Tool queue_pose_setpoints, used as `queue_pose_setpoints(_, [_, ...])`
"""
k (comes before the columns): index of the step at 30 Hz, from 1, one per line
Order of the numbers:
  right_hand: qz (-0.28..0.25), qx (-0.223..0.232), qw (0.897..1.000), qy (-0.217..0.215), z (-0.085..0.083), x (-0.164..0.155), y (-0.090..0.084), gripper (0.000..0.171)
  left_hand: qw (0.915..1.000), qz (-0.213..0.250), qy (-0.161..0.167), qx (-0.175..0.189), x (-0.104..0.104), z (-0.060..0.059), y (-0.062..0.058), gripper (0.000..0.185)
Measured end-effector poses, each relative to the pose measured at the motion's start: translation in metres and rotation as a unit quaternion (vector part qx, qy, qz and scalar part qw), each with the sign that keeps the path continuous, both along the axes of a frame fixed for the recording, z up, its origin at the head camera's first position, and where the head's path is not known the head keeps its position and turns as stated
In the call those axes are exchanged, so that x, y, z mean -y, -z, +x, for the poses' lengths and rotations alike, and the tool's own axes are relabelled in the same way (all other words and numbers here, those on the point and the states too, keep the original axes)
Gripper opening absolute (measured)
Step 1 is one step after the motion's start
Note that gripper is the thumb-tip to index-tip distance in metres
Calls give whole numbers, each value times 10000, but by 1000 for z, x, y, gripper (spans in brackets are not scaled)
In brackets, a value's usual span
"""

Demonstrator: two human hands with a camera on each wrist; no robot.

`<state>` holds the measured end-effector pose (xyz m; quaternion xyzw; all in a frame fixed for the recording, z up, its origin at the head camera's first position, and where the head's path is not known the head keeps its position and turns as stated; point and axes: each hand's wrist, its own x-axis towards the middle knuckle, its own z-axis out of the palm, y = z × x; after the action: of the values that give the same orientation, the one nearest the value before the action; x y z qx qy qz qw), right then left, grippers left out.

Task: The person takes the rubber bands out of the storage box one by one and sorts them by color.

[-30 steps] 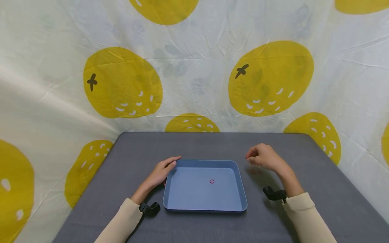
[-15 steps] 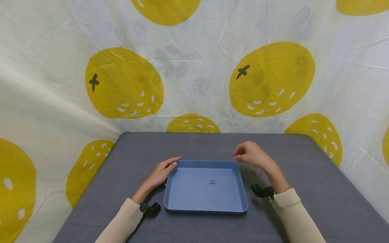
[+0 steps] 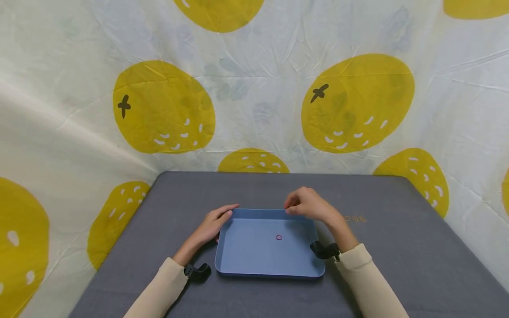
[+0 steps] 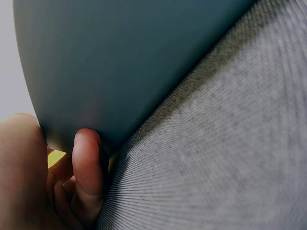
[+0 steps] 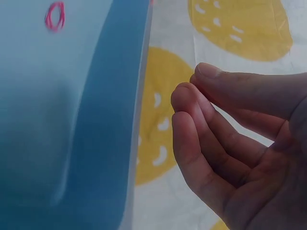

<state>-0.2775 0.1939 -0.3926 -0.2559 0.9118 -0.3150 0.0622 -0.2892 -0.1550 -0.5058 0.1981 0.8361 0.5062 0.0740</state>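
A shallow blue tray (image 3: 254, 260) lies on the grey table, with one small pink rubber band (image 3: 279, 237) on its floor. My left hand (image 3: 209, 226) holds the tray's far left corner; in the left wrist view a finger (image 4: 87, 163) presses against the outer wall. Above the far right part of the rim is my right hand (image 3: 312, 206). Its thumb and index fingertips (image 5: 208, 71) meet in the right wrist view. No object shows between them, though a small one could be hidden.
Several small orange-looking bands (image 3: 355, 219) lie on the grey table (image 3: 397, 247) to the right of the tray, partly behind my right forearm. A white cloth (image 3: 254, 106) with yellow fruit prints hangs behind the table and at its sides.
My right hand has moved left from above the loose bands to the tray's far right rim, fingertips still together. The left hand, the tray and the pink band inside have stayed put.
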Motion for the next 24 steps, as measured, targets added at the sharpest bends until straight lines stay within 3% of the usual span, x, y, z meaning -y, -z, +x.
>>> queue_pose_setpoints(5, [-28,48,9994,-350,-3,15,8,10,10000,-79,4,-51,1,-2,1,44])
queue_pose_setpoints(15, [361,826,9913,-963,-4,21,29,9,10000,-46,29,-25,0,-1,0,42])
queue_pose_setpoints(24, [457,959,9905,-876,-4,24,43,5,10000,-13,35,-1,1,-2,2,44])
